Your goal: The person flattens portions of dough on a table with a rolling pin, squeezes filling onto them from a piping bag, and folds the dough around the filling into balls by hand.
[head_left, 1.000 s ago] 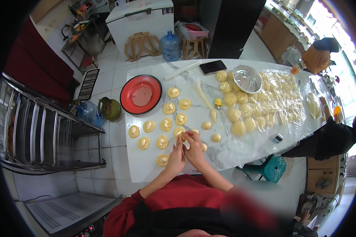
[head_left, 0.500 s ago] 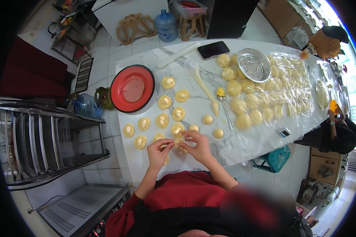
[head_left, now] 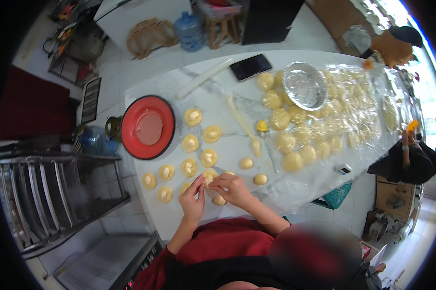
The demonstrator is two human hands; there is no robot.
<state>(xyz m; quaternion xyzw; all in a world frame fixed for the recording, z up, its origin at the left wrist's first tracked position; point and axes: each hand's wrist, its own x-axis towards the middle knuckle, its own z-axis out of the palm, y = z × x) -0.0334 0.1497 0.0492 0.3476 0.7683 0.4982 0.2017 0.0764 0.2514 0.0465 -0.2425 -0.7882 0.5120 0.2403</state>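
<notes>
My left hand [head_left: 193,199] is closed in a pinch, its fingertips meeting those of my right hand [head_left: 232,190]. Between them is a piece of dough, mostly hidden by the fingers, at the near edge of a flattened dough round [head_left: 210,175] on the table. Several more dough rounds [head_left: 209,158] lie beyond and to the left, each topped with a small pale strip. A smooth dough ball [head_left: 219,200] rests just under my right hand. Two others, a dough ball [head_left: 246,163] and a second dough ball [head_left: 260,179], sit to the right.
A red bowl [head_left: 168,126] holding a pink mass stands at the left. Farther right lie a long dough strip [head_left: 242,119], a spoon with yellow paste [head_left: 262,126], a phone [head_left: 251,66], a foil pan [head_left: 305,67] and plastic-covered dough balls [head_left: 292,161]. Another person [head_left: 409,164] is at the far right.
The view has shifted, so the table sits lower and more to the left. Relative to the dough rounds, both pinching hands have moved slightly away from me, onto the nearest round's edge.
</notes>
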